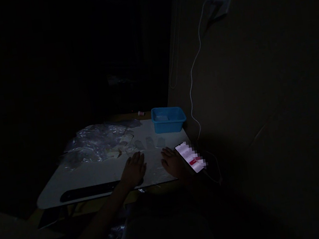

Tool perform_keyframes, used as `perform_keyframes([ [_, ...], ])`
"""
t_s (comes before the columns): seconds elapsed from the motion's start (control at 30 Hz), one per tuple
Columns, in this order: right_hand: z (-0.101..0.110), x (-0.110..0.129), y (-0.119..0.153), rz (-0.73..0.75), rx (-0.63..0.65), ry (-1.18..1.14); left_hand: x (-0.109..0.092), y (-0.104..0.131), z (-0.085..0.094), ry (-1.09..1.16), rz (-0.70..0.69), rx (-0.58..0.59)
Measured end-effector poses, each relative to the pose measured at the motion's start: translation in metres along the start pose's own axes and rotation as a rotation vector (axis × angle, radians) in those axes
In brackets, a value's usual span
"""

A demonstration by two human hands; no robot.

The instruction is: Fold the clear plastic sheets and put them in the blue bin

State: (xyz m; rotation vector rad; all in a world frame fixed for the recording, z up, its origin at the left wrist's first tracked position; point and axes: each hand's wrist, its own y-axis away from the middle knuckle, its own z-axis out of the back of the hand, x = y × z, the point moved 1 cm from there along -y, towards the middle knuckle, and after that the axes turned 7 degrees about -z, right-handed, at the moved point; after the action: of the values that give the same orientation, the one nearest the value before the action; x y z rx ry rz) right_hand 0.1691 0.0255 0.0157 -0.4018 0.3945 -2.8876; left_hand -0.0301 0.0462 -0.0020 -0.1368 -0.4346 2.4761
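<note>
1. Resting on the desk [78, 177], the left hand [135, 169] and the right hand [172, 163] are held palm down, with a gap left between them.
2. The fingers [135, 158] of both hands are laid out flat and a bit loose; nothing is seen pinched by them. What is under the hands cannot be told.
3. Three flat pale pieces [150, 142] are set in a row on the desk, just past the fingers.
4. The left piece [138, 145] is placed nearest the left hand, the right piece [160, 142] nearest the right hand. The middle piece is found ahead of the gap, its long side pointed away; which hand is nearer to it cannot be told.
5. A lit phone [185, 153] is seen just beside the right hand.
</note>
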Motion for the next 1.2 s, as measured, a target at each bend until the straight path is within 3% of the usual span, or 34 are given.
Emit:
perform_keyframes([
  [0.23,0.002,0.0,0.002,0.005,0.006,0.006,-0.003,0.002,0.004,-0.04,0.073,0.109],
  [0.7,0.001,0.0,0.001,-0.014,-0.015,0.019,0.001,0.004,0.006,0.0,0.062,0.126],
  [1.03,0.003,-0.007,0.004,0.026,-0.159,-0.123,0.015,0.009,0.011,0.238,0.075,-0.134],
  [1.2,0.0,-0.01,0.012,-0.061,-0.225,-0.246,0.017,0.01,0.015,0.308,0.068,-0.167],
])
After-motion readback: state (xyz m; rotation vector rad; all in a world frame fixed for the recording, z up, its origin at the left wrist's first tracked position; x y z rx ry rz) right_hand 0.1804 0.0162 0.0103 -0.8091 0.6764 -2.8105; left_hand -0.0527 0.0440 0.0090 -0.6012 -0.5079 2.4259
